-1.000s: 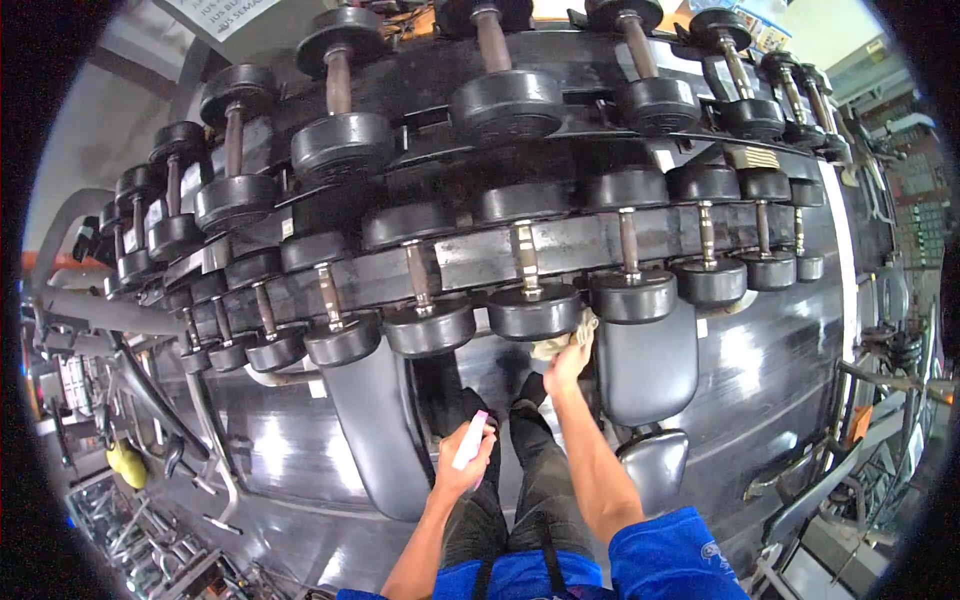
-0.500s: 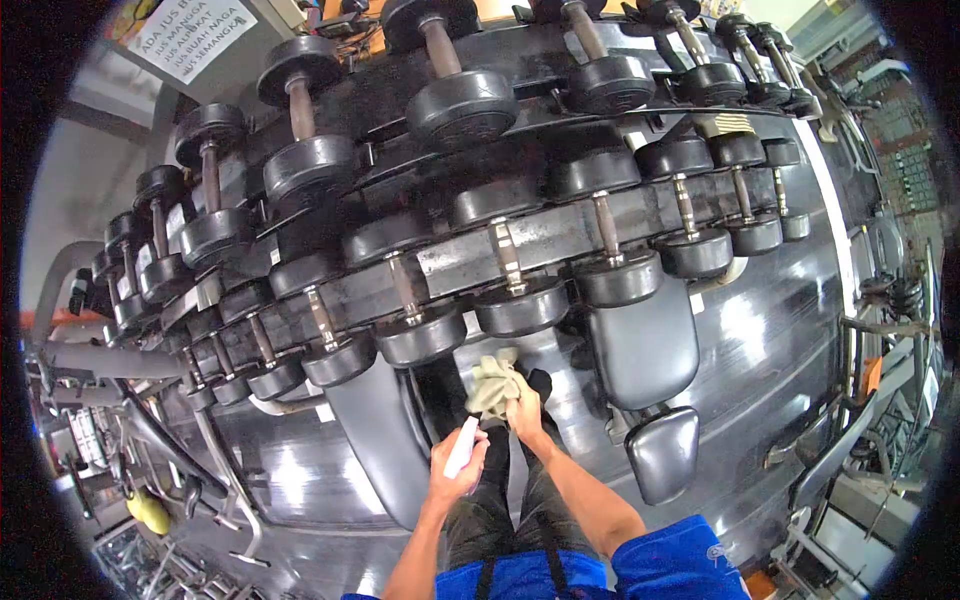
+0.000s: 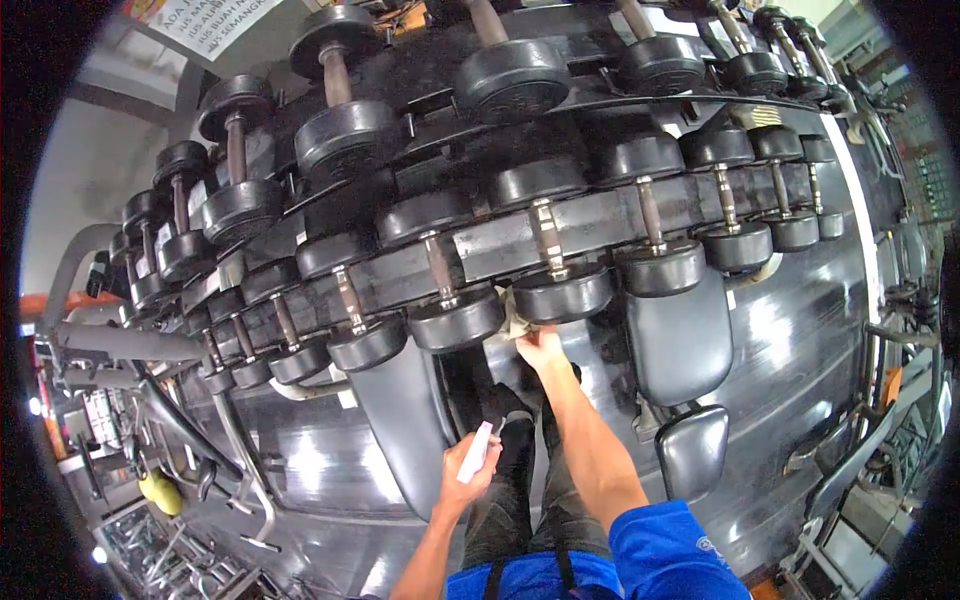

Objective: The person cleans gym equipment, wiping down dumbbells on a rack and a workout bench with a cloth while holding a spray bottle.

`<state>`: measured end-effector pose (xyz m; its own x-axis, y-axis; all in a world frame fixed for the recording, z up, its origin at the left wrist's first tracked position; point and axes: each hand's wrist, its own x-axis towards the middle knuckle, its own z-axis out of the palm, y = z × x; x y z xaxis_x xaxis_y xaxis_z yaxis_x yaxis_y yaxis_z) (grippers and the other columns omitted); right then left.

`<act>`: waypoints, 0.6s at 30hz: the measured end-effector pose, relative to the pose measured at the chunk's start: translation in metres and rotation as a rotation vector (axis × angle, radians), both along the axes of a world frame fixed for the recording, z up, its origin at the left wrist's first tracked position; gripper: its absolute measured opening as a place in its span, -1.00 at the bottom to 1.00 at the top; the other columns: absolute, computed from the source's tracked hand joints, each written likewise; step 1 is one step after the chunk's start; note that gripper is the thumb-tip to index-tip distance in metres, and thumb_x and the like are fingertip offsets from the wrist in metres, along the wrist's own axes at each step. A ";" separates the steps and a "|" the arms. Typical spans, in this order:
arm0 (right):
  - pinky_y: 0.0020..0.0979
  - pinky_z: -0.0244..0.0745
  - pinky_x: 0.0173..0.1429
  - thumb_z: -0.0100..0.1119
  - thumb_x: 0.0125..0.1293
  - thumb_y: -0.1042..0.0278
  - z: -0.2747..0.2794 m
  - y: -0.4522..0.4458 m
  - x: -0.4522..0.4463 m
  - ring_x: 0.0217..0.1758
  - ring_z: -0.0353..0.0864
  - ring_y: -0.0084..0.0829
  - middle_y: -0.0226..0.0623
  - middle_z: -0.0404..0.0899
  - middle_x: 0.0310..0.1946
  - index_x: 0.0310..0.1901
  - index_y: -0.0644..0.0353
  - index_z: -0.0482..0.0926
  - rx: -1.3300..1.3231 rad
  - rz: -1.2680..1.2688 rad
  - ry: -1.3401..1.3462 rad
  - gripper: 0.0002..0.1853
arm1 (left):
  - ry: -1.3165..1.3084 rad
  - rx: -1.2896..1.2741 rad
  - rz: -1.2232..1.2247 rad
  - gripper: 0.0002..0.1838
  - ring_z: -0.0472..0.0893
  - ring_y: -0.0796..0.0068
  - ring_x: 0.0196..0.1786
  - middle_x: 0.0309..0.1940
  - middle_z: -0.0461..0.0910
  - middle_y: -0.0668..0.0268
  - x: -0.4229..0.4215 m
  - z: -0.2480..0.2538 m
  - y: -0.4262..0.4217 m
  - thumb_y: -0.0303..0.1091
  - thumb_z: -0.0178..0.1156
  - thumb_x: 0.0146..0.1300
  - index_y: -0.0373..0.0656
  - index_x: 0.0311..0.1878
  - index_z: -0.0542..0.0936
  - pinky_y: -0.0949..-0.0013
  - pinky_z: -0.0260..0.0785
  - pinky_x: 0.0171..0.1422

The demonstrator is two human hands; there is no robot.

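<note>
Cloth (image 3: 515,322), pale, is bunched in the right hand (image 3: 542,347), by the gap between the front ends of the left dumbbell (image 3: 440,268) and the right dumbbell (image 3: 549,240), two neighbours in the lower row. Half a second ago it was beside the left hand (image 3: 468,472), near the tip of the white-and-pink object (image 3: 477,454); the hands are now well apart, and handling appears centred on the rack (image 3: 597,218). Left hand stays closed around that object, low over the legs (image 3: 497,530). Right-hand grip looks narrow. Unresolved: right fingertips and part of the cloth are hidden, so contact with either dumbbell cannot be confirmed; the object's kind is unclear; some upper-row dumbbells (image 3: 513,75) and the paper sign (image 3: 225,28) are cut off above.
</note>
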<state>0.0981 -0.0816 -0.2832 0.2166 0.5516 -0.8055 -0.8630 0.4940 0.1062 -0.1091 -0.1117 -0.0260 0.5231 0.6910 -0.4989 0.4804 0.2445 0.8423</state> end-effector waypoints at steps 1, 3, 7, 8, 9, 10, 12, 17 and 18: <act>-0.25 0.71 -0.03 0.17 0.40 0.32 0.006 -0.006 0.000 -0.07 0.71 -0.39 -0.32 0.71 -0.15 -0.04 0.19 0.61 0.068 0.023 -0.024 -0.81 | 0.019 0.014 -0.013 -0.89 0.57 0.70 -0.47 -0.42 0.67 0.35 -0.001 0.000 -0.001 -0.53 0.26 0.29 -0.29 -0.14 0.63 0.52 0.43 -0.38; -0.31 0.71 -0.04 0.19 0.38 0.35 0.011 -0.020 0.002 -0.06 0.71 -0.40 -0.31 0.71 -0.15 -0.02 0.18 0.61 0.178 0.109 0.012 -0.80 | 0.052 0.040 -0.048 -0.89 0.58 0.70 -0.47 -0.43 0.66 0.36 0.000 -0.001 -0.001 -0.53 0.27 0.28 -0.29 -0.14 0.63 0.52 0.44 -0.38; -0.44 0.71 -0.14 0.13 0.41 0.32 0.033 -0.060 0.006 -0.16 0.69 -0.49 -0.34 0.68 -0.18 -0.02 0.16 0.59 0.233 0.192 0.024 -0.81 | 0.024 -0.022 -0.044 -0.89 0.57 0.69 -0.48 -0.47 0.64 0.37 0.004 -0.001 -0.004 -0.52 0.25 0.30 -0.29 -0.13 0.61 0.52 0.43 -0.39; -0.48 0.70 -0.18 0.10 0.42 0.31 0.057 -0.069 0.009 -0.21 0.67 -0.53 -0.36 0.67 -0.19 -0.02 0.15 0.59 0.152 0.245 -0.123 -0.81 | 0.008 -0.036 -0.042 -0.89 0.57 0.68 -0.48 -0.48 0.63 0.37 0.006 -0.003 -0.005 -0.52 0.24 0.31 -0.29 -0.13 0.61 0.52 0.43 -0.39; -0.50 0.71 -0.22 0.14 0.41 0.28 0.109 -0.071 0.015 -0.25 0.68 -0.52 -0.35 0.66 -0.23 -0.06 0.14 0.58 0.126 0.162 -0.067 -0.82 | -0.008 -0.050 -0.039 -0.90 0.57 0.68 -0.49 -0.49 0.62 0.37 0.007 -0.005 -0.006 -0.52 0.23 0.32 -0.29 -0.12 0.61 0.52 0.43 -0.40; -0.45 0.71 -0.20 0.14 0.42 0.24 0.122 -0.076 0.020 -0.21 0.69 -0.51 -0.34 0.67 -0.20 -0.01 0.15 0.57 0.237 0.192 -0.012 -0.78 | -0.023 -0.032 -0.026 -0.89 0.56 0.68 -0.52 -0.52 0.60 0.39 0.009 -0.006 -0.007 -0.50 0.25 0.31 -0.26 -0.13 0.62 0.51 0.41 -0.42; -0.40 0.73 -0.16 0.09 0.45 0.17 0.130 -0.089 0.027 -0.16 0.71 -0.46 -0.31 0.68 -0.12 0.08 0.18 0.53 0.292 0.301 -0.020 -0.69 | -0.054 0.004 0.003 -0.89 0.54 0.68 -0.57 -0.59 0.57 0.42 0.015 -0.008 -0.010 -0.46 0.28 0.29 -0.21 -0.13 0.65 0.49 0.39 -0.48; -0.17 0.70 -0.04 -0.16 0.53 0.19 0.071 -0.112 0.060 -0.15 0.70 -0.28 -0.26 0.67 -0.09 0.08 0.13 0.54 -0.057 0.595 -0.121 -0.67 | -0.048 0.002 -0.066 -0.90 0.50 0.72 -0.58 -0.59 0.55 0.42 0.014 -0.019 -0.019 -0.53 0.24 0.31 -0.25 -0.13 0.62 0.52 0.34 -0.52; -0.19 0.66 0.02 -0.24 0.53 0.18 0.049 -0.109 0.068 -0.02 0.66 -0.24 -0.23 0.63 -0.03 0.10 0.11 0.51 -0.058 0.546 -0.150 -0.65 | -0.052 0.053 -0.096 -0.91 0.49 0.73 -0.59 -0.59 0.54 0.42 0.016 -0.020 -0.021 -0.55 0.21 0.33 -0.27 -0.12 0.60 0.54 0.32 -0.54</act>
<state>0.1659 -0.1903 -0.2340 0.0271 0.5712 -0.8203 -0.9983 -0.0268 -0.0516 -0.0928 -0.1330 -0.0456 0.6121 0.6612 -0.4338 0.4547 0.1545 0.8771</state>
